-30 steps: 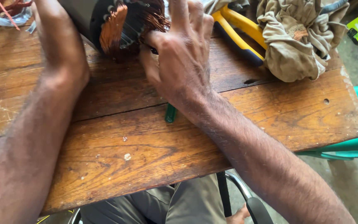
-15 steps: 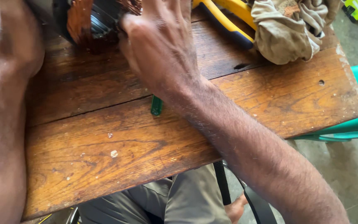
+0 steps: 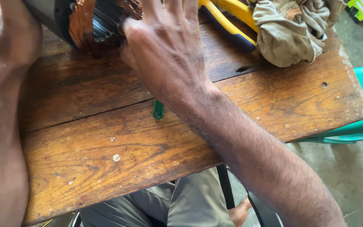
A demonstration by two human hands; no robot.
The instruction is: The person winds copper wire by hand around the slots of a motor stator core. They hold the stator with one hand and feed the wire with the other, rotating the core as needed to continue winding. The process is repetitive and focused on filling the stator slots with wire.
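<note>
- Since a second ago the view has slid left and nearer, so the motor stator (image 3: 95, 23) with its copper windings now sits at the top edge rather than near the top middle, and the green chair (image 3: 360, 122) shows more at the right.
- Right hand (image 3: 169, 54) lies palm-down against the stator's right side, as it did half a second ago; its fingers run up out of view at the top, so I cannot tell whether they grip the windings or only press on them.
- Left hand (image 3: 11, 35) rests at the stator's left side, wrist and forearm filling the left edge; its fingers are hidden, so their spread cannot be told.
- Stator stands on the far part of the wooden worktop (image 3: 118, 164), between the two hands, its dark casing partly cut off by the frame.
- Small green tool tip (image 3: 158, 110) pokes out from under the right wrist, lying on the worktop near a seam between planks.
- Yellow-and-black handled pliers (image 3: 227, 23) lie just beyond the right hand, touching a crumpled beige rag (image 3: 290, 33) at the far right corner.
- Grey trousers (image 3: 181, 206) of the person show below the worktop's near edge.
</note>
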